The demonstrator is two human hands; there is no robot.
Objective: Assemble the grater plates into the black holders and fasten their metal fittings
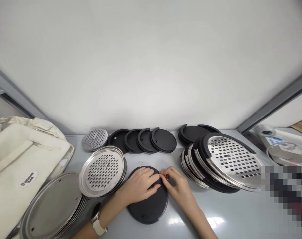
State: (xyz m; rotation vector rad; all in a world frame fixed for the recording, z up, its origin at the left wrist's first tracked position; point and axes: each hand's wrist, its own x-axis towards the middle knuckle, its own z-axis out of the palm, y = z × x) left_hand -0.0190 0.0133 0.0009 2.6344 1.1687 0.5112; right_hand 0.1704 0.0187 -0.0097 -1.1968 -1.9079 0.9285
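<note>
A black round disc [148, 210] with a raised rim lies on the grey table in front of me. My left hand [141, 184] reaches over it, its fingers bent around the far rim and its thumb across the face. At the disc's upper right edge, my right hand [177, 186] pinches with thumb and forefinger beside the left fingertips. A small reddish-brown thing [167, 177] shows between the right fingers, too small to name. A watch with a pale strap [99, 223] is on my left wrist.
Perforated metal plates [102, 171] and plain metal discs [53, 202] are stacked at left, beside a cream bag [24, 166]. Several black discs [164, 141] line the wall. A leaning stack of perforated plates and black rims [235, 159] stands right; a white device [277, 136] sits beyond.
</note>
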